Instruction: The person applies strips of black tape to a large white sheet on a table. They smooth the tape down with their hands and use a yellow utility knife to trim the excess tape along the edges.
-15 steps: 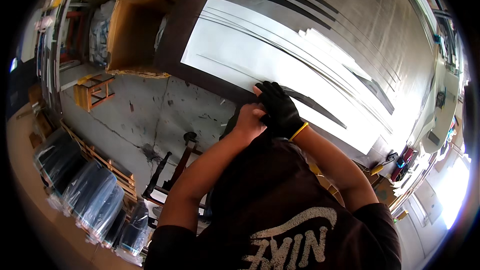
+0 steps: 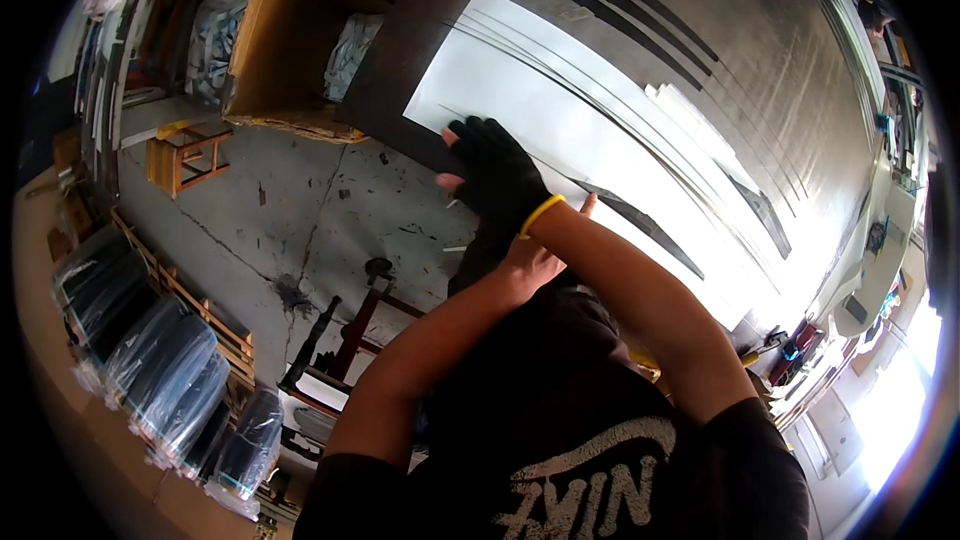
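My right hand (image 2: 492, 172), in a black glove with a yellow cuff, reaches left across my body. Its fingers are stretched out over the near edge of a long white sheet (image 2: 540, 105), the bare thumb held apart. Below the right wrist my bare left hand (image 2: 533, 266) is crossed under that arm. One left finger points up toward the sheet's near edge; the others are mostly hidden. A thin line or strip runs along the sheet beside the glove toward a dark tapered strip (image 2: 645, 225). Long thin strips (image 2: 610, 110) lie lengthwise on the sheet.
Dark strips (image 2: 640, 15) lie on the dark worktable (image 2: 385, 90) beyond the sheet. At the left stand a cardboard box (image 2: 285, 50) holding pale pieces and a wooden stool (image 2: 185, 162). Plastic-wrapped dark bundles (image 2: 160, 360) stand at the lower left.
My gloved right hand has moved left along the sheet's near edge and away from my left hand. The left hand has shifted right, beneath the right wrist. The view has shifted slightly.
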